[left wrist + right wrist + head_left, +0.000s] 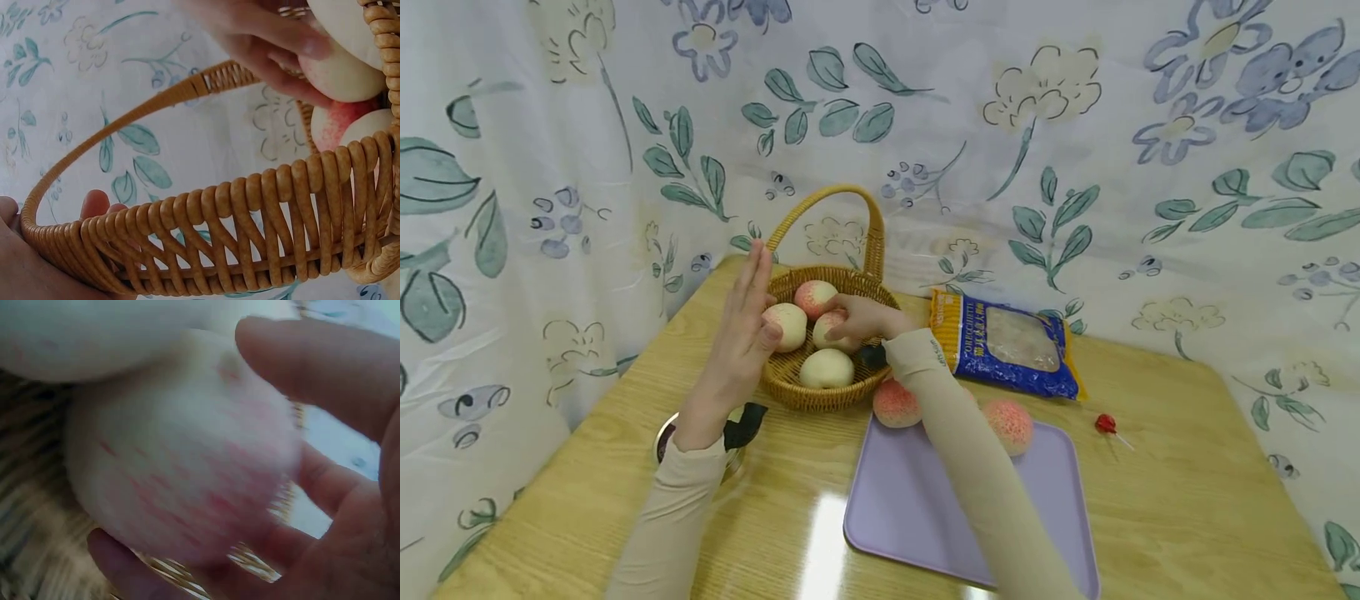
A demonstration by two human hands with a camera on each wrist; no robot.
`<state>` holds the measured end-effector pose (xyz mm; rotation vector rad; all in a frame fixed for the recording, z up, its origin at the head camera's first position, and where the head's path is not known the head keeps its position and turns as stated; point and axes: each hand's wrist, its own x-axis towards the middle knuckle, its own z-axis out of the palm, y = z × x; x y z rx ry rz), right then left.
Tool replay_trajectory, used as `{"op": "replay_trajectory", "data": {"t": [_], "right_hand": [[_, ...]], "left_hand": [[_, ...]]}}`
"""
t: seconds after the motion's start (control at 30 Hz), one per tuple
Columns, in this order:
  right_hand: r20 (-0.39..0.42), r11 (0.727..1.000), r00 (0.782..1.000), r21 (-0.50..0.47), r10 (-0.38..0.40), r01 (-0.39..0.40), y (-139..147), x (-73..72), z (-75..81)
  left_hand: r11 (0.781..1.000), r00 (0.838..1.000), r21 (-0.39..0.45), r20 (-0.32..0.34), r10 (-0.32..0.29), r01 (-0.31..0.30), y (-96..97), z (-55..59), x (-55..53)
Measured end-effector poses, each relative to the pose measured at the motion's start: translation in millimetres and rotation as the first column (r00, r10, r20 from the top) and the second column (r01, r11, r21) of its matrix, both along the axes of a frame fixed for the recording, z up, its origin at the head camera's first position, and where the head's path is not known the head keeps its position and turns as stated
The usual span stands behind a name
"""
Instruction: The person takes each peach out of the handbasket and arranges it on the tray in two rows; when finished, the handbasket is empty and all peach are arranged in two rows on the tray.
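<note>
My right hand (865, 319) reaches into a wicker basket (820, 402) and grips a pink-and-cream peach (187, 450); in the right wrist view, thumb and fingers curve round it, somewhat blurred. Other peaches lie beside it in the basket, among them a pale peach (826, 369) at the front and a pink peach (816, 298) at the back. My left hand (741, 333) is at the basket's left side. Its fingertips (95, 204) show beyond the woven handle (250, 194) in the left wrist view, so it holds the handle there.
A lilac tray (902, 500) in front carries a pink peach (1009, 427) and another peach (897, 405) beside the basket. Behind the tray lies a blue-and-yellow pasta bag (1011, 342). A red lollipop (1106, 424) is to the right. Partly hidden by the left arm stands a round container (662, 433).
</note>
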<state>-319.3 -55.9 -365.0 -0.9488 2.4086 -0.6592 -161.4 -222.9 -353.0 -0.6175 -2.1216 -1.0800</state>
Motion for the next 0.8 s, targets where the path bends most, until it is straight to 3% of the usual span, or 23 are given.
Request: {"op": "replay_trajectory", "data": {"t": [0.13,0.33,0.57,0.8], "right_hand": [[0.023,1.000,1.000,-0.009,-0.013,0.014,-3.2,-1.9,-12.4],[-0.067,0.999,0.997,0.002,-0.042,0.042,3.7,-1.5,-14.3],[-0.067,0.993,0.994,-0.080,-0.088,0.083,28.7,0.0,9.3],[-0.133,0.979,0.983,-0.175,-0.130,0.106,75.8,10.9,34.2]], "left_hand": [[1.000,1.000,-0.003,-0.009,-0.016,0.016,3.6,1.5,-0.9],[1.000,1.000,0.001,0.005,-0.027,0.027,6.8,1.4,-0.7],[0.999,0.999,0.004,-0.001,-0.040,0.040,6.2,0.6,-2.4],[0.999,0.999,0.004,-0.012,-0.037,0.037,0.3,0.3,-1.9]]}}
